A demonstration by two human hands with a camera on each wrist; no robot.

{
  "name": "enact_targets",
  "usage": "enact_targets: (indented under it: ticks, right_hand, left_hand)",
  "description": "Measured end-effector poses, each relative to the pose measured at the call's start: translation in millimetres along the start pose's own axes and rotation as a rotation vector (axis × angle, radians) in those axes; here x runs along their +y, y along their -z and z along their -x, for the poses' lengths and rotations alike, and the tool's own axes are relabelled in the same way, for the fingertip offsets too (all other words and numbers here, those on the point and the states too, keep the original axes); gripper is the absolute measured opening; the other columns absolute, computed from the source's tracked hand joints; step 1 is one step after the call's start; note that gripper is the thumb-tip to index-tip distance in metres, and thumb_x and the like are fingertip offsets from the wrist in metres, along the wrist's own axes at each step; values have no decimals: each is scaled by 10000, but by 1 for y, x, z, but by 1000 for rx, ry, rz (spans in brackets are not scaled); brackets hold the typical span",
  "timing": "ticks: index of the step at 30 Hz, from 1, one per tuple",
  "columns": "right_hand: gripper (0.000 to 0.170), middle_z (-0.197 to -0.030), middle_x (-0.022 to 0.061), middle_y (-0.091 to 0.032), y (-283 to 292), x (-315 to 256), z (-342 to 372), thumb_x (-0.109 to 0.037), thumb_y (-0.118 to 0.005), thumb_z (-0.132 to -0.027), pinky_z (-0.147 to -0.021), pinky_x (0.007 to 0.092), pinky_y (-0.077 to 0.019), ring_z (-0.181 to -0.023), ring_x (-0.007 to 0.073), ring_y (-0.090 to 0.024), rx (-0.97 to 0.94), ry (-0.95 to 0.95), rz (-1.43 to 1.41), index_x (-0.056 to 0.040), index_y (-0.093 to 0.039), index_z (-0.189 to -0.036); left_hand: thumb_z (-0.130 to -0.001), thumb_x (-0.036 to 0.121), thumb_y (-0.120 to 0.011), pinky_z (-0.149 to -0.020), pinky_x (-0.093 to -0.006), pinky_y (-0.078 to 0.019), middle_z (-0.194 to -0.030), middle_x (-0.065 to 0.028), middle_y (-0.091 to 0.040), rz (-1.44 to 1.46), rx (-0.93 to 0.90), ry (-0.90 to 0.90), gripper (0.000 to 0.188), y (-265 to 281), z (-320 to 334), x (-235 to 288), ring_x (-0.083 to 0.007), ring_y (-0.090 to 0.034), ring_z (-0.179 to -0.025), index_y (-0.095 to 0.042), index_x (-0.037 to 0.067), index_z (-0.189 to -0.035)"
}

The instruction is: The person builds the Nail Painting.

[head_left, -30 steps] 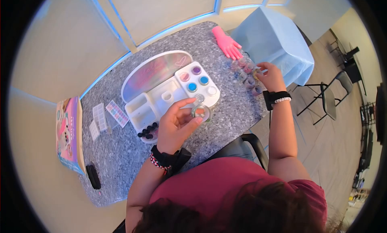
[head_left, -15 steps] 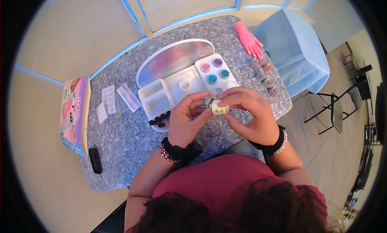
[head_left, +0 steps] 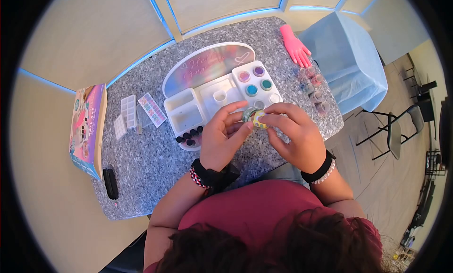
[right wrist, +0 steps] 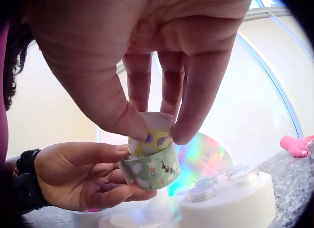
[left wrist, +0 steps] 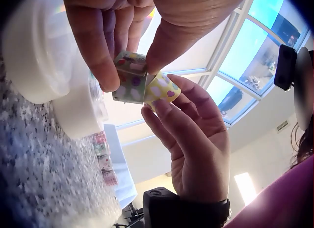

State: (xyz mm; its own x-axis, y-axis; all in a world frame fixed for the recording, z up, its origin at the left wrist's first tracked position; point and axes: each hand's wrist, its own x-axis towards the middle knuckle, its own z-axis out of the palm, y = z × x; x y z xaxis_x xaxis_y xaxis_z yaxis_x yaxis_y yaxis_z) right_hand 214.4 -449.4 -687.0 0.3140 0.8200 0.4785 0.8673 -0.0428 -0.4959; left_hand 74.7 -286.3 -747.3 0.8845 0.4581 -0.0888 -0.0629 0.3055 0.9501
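Note:
My left hand (head_left: 219, 143) pinches a small green roll (right wrist: 154, 171) of thin printed strip between thumb and fingers, one end standing loose. From the other side, my right hand (head_left: 299, 143) pinches a yellow printed roll (right wrist: 161, 144) with thumb and index finger. In the right wrist view, the yellow roll's lower edge sits inside the green roll's upper rim. Both rolls are above the near edge of a white nail-kit tray (head_left: 181, 103). Its round wells hold jars, among them a teal one (head_left: 252, 90); an iridescent backboard (head_left: 207, 67) stands behind.
Several small clear containers (head_left: 316, 96) stand at the table's right edge, near a pink model hand (head_left: 296, 48). Dark-capped bottles (head_left: 190, 136) sit at the tray's front left. Farther left are a nail-sticker sheet (head_left: 152, 108), a colourful box (head_left: 87, 129) and a black case (head_left: 110, 183).
My right hand has come from the clear containers at the right to my left hand, bringing the yellow roll. That roll has since moved into the green roll's opening. The head view has shifted.

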Motion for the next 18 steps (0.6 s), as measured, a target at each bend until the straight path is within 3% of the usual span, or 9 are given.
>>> enact_targets:
  ticks: [14, 18]
  right_hand:
    - [380, -1196, 110, -718, 13, 10, 0, 35, -769, -837, -908, 431, -609, -1078, 325, -724, -108, 100, -173, -118, -763, -1185]
    - [382, -1200, 130, -709, 10, 6, 2, 42, -761, -852, -860, 403, -626, -1003, 317, -745, -97, -93, -272, -89, -751, -1211]
  left_hand:
    - [-1093, 84, -680, -932, -278, -594, -1355, -154, -740, -91, -62, -12, 519, 3, 2, 5, -134, -716, -1147, -498, 34, -1576]
    - [-1080, 50, -673, -924, -257, -572, -1310, -124, -753, -239, -81, -69, 535, 1, 4, 5, -110, -710, -1098, -488, 43, -1581]
